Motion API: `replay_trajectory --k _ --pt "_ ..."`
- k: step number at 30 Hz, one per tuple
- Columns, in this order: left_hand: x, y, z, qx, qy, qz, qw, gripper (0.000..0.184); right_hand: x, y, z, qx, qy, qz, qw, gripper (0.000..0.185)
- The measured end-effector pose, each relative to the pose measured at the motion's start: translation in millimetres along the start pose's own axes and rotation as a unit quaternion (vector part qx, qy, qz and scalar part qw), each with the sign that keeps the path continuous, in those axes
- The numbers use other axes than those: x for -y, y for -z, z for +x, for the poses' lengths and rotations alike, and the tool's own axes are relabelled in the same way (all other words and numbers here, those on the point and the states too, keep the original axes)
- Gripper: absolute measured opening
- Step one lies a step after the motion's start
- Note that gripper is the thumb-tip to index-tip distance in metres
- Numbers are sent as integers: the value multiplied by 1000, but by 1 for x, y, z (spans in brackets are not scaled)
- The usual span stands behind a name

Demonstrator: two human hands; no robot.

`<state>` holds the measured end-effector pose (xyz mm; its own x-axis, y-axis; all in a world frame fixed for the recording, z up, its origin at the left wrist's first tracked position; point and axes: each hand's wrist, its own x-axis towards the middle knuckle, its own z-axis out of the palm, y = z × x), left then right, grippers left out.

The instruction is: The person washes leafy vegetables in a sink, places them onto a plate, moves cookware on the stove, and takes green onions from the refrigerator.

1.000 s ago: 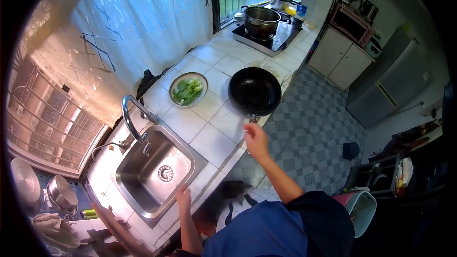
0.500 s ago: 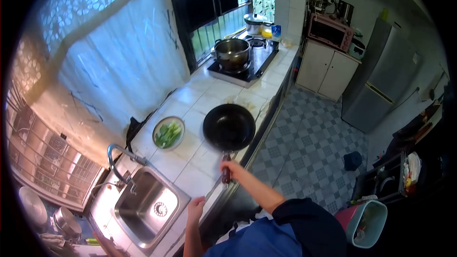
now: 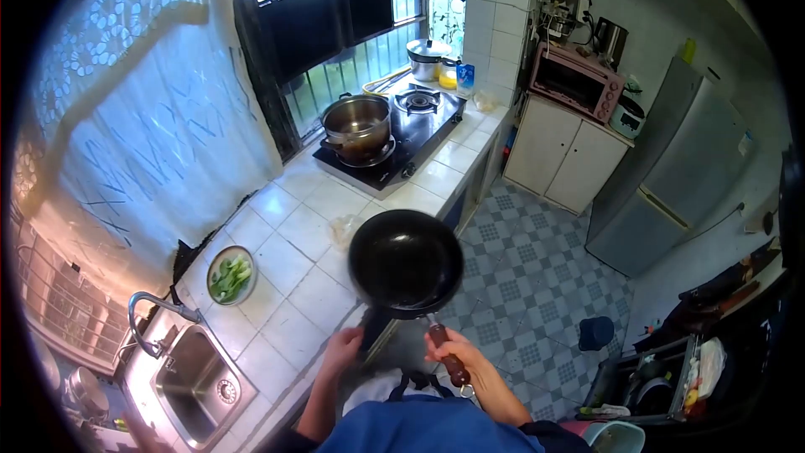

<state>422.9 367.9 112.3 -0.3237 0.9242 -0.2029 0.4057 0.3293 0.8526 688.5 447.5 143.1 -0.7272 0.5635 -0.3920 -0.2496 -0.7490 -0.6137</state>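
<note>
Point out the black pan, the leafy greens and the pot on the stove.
Black pan (image 3: 407, 257): head view, on its inside base.
Leafy greens (image 3: 231, 278): head view, mid-leaves.
Pot (image 3: 361, 146): head view, on its outer wall.

The black pan (image 3: 406, 263) faces upward, held by the right hand (image 3: 470, 356).

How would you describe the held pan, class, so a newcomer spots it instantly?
Find the tiled counter; at its edge, the right hand grips a brown handle. That handle leads to the pan, black inside, unlike the metallic pot on the stove.
</note>
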Motion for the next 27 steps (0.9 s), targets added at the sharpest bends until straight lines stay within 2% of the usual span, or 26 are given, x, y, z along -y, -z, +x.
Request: replay_trajectory --k 1,3,5,9,12,15,17,19,21,23,27 --pt "-6 -15 21 24 -67 47 996 29 9 9 -9 0 33 1 999 49" --pt "-54 -36 51 113 -68 37 991 28 26 28 -21 -52 80 -25 995 49" --pt "-54 -71 97 152 -118 55 980 28 43 50 -27 -82 129 -44 987 49" --pt "-103 -124 158 165 -134 40 976 27 73 98 -27 -201 194 -45 959 47" --pt "-129 -165 216 233 -163 41 958 27 112 130 -20 -274 203 -35 939 46" --pt "-141 -214 286 286 -151 33 946 28 152 181 -2 -310 207 -35 927 45" --pt "-169 -235 329 290 -159 27 943 27 189 204 11 -327 202 -34 923 45" --pt "-200 -257 369 282 -195 76 936 26 227 216 18 -351 183 16 918 43" --pt "-239 -262 405 270 -213 53 938 24 255 235 30 -364 173 12 915 44" --pt "-267 -266 435 271 -220 70 934 24 280 251 45 -345 176 -18 922 44" --pt "-278 -260 480 185 -264 87 943 25 352 261 97 -293 166 -37 941 44"
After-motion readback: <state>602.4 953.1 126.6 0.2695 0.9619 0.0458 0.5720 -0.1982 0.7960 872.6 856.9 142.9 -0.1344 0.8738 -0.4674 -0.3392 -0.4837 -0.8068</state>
